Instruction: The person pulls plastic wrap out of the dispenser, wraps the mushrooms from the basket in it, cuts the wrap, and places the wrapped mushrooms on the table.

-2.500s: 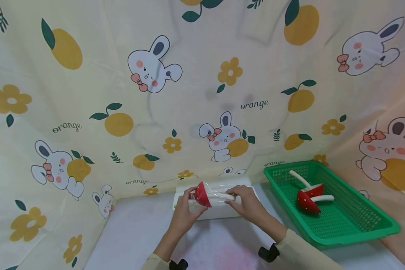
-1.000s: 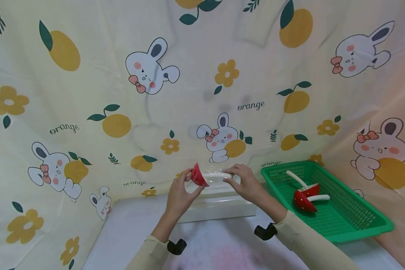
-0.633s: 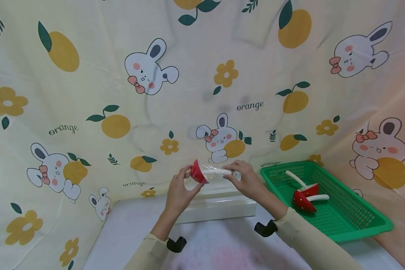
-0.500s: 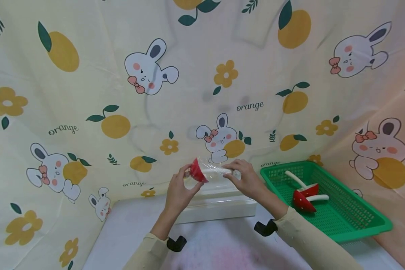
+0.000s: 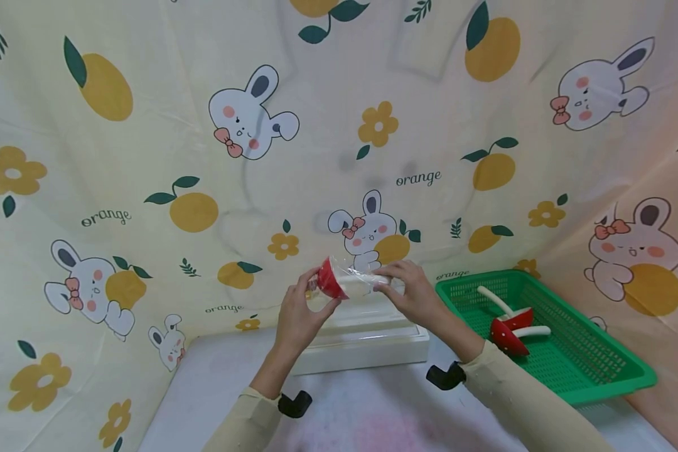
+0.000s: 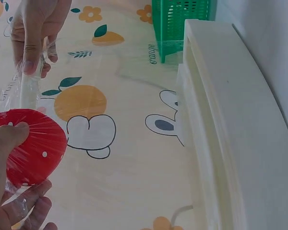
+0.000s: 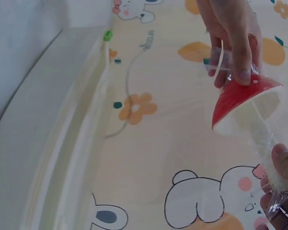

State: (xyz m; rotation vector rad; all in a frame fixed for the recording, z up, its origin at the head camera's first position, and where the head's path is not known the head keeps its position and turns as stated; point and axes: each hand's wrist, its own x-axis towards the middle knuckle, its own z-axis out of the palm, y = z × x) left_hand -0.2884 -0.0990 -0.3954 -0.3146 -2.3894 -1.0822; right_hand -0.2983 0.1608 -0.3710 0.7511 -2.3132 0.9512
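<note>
A: Where is the toy mushroom [image 5: 328,280]?

B: Up in the air between the two hands, off the surface [image 5: 220,389]. Seen from the head, it shows just above the white box [image 5: 367,355]; both wrist views put the box off to one side, apart from it.

A: Long axis?

B: Sideways, close to level. Red cap [image 6: 41,148] to the person's left, white stem [image 7: 262,128] running right.

A: Fingers?

B: Both sets gripping. Left hand [image 5: 302,317] pinches the cap, crown side. Right hand [image 5: 411,294] pinches the stem toward its far end.

A: Nearer hand?

B: Neither. Each is in contact, one per end, so I'd judge the next move turns on that line from cap to stem.

A: Covering?

B: Clear wrap [image 6: 10,98]. Drawn tight over the crown, creased along the stem, loose folds about the left fingers. Cannot tell whether it closes all round.

A: Anything else near?

B: Green basket [image 5: 584,355] on the right hand's side, two more mushrooms [image 5: 507,339] lying in it, touching or overlapping.
</note>
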